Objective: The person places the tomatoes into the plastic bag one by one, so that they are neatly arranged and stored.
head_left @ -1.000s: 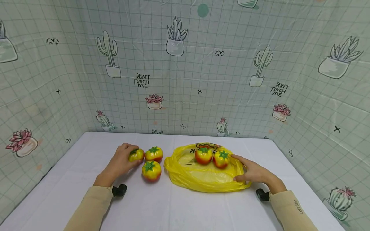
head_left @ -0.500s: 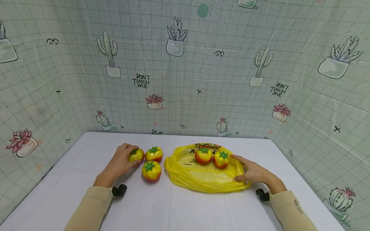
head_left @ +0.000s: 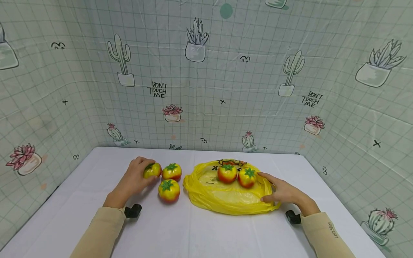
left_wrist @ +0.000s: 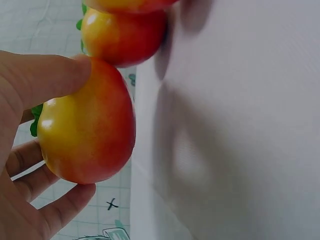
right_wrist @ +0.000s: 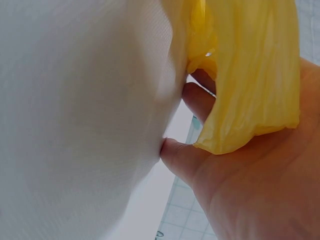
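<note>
In the head view my left hand [head_left: 134, 175] holds a shiny yellow-red tomato [head_left: 152, 171] with a green leafy top. The left wrist view shows this tomato [left_wrist: 92, 127] between thumb and fingers, with a gap between it and the white tabletop. Two more tomatoes lie beside it, one to the right [head_left: 172, 172] and one nearer me [head_left: 169, 191]. Two others, one on the left [head_left: 227, 174] and one on the right [head_left: 247, 177], rest on the yellow plastic bag [head_left: 226, 202]. My right hand [head_left: 284, 191] rests at the bag's right edge, thumb and fingers spread apart, bag film over the palm.
The white-covered table [head_left: 200, 236] ends at a hanging patterned cloth [head_left: 222, 82] at the back and both sides. A black wrist camera piece [head_left: 133, 211] sits below the left hand, another black piece [head_left: 293, 217] below the right.
The tomato in my left hand has risen slightly and tilted, along with the hand. My right hand, the bag and the other tomatoes look the same.
</note>
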Motion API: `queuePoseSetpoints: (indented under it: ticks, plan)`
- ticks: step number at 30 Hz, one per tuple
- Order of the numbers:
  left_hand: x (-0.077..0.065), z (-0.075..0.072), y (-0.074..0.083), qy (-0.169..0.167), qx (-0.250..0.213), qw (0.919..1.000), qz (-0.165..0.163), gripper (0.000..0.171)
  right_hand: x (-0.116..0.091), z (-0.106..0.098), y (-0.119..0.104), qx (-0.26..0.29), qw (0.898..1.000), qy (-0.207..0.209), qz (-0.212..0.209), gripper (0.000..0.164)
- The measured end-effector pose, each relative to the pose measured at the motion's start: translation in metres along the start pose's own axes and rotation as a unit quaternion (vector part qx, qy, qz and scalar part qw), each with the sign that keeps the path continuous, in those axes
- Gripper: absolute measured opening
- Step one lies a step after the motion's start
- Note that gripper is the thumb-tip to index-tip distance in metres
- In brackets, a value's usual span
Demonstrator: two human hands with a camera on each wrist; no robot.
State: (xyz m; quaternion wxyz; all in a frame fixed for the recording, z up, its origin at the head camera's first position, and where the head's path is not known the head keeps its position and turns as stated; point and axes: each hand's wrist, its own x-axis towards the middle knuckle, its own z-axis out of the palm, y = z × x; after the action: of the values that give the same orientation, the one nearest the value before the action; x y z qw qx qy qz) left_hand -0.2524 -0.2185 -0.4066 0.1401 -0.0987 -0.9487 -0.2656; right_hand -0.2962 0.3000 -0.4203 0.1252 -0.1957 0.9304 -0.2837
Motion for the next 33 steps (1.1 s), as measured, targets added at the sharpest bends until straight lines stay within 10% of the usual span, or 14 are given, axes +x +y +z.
queuePoseSetpoints:
  ticks: [33]
  plan:
    - [0.002, -0.013, 0.040, 0.050, 0.045, 0.9936, 0.091, 0.050, 0.000, 0.000, 0.000, -0.001, 1.000, 0.003, 0.000, 0.097]
